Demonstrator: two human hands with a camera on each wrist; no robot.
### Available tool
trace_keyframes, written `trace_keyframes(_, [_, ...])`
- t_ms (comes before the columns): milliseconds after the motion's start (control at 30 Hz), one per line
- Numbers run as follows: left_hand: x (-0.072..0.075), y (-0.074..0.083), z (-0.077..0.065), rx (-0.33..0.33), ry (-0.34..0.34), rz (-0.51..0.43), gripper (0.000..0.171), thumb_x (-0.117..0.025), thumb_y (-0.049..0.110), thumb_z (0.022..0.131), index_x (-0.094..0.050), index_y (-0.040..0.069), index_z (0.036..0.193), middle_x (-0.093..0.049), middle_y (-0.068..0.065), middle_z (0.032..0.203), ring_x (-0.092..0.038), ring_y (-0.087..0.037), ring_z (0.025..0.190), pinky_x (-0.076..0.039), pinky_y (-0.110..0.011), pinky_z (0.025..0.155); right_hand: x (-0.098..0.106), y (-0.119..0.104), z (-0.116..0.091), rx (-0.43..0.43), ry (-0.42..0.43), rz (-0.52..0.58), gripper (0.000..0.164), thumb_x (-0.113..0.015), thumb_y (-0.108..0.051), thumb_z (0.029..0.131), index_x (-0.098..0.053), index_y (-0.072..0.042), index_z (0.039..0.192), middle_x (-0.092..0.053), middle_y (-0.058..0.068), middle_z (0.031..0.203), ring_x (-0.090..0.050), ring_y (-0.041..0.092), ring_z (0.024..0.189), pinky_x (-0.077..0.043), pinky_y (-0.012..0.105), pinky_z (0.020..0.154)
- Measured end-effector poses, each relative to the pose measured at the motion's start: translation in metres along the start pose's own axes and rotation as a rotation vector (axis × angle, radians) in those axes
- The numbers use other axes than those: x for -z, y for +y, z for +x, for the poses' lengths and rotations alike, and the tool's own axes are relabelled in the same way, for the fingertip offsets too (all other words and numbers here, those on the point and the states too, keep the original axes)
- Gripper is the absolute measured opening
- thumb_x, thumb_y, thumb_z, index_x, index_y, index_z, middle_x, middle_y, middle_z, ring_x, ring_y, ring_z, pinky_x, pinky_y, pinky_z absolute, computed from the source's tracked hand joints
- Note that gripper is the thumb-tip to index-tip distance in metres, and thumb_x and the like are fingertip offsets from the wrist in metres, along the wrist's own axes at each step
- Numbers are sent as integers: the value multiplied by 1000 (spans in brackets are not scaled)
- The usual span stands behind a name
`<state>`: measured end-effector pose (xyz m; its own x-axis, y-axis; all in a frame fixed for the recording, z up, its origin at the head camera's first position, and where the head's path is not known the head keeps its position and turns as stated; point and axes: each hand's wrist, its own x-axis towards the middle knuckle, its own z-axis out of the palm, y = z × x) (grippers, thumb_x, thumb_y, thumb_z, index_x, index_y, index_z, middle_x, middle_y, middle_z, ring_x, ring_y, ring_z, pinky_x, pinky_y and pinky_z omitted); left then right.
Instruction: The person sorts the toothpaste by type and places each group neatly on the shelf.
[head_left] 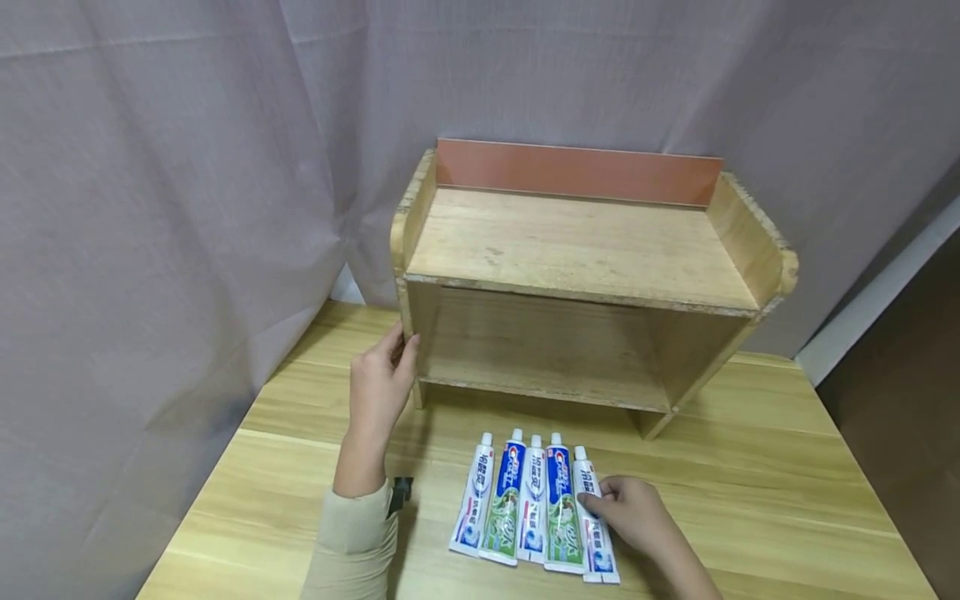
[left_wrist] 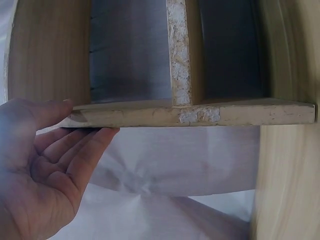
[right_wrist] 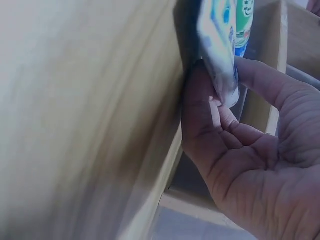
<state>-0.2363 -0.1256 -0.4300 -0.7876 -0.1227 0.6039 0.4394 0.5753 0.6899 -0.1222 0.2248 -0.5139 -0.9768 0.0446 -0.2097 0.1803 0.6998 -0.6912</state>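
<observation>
A small two-tier wooden shelf (head_left: 585, 242) stands on the table, and my left hand (head_left: 378, 387) grips the front edge of its left side panel (left_wrist: 145, 117). In the left wrist view the thumb lies on one face of the panel and the fingers on the other. Several toothpaste tubes lie side by side in front of the shelf, caps towards it. The rightmost one, a white toothpaste tube (head_left: 597, 546), is pinched by my right hand (head_left: 637, 512), thumb on top and a finger under its edge. Beside it lies a green and blue toothpaste tube (head_left: 564, 517).
The wood-grain table (head_left: 780, 500) carries the shelf and tubes. A reddish-brown back board (head_left: 577, 171) rises behind the shelf's top tier. Grey curtain (head_left: 187, 208) hangs behind and to the left. A dark brown surface (head_left: 900, 392) borders the right side.
</observation>
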Motion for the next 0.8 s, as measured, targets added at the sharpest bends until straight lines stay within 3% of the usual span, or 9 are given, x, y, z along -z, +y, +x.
trace_keyframes(233, [1,1,-1,1,-9,-2,31,-65,14,99,-67,-3,125,-73,-22,108,-75,-31,92,-65,-30,75,9,-3,-3,23,9,66,24,-79,-22,86,-71,-2,96,-65,1,73,-57,15,64,-51,22,55])
trace_keyframes(433, [1,1,-1,10,1,-1,30,-66,14,99,-68,-2,124,-73,-21,107,-75,-31,92,-65,-31,76,17,-5,-3,43,39,37,28,-82,-26,85,-72,-4,100,-68,0,79,-60,13,73,-53,22,66])
trace_keyframes(800, [0,1,-1,20,-5,-5,31,-65,15,100,-67,-1,125,-73,-20,108,-75,-29,92,-65,-28,75,19,-9,-6,17,49,101,29,-79,-25,88,-72,-3,105,-70,1,82,-64,15,73,-56,22,65])
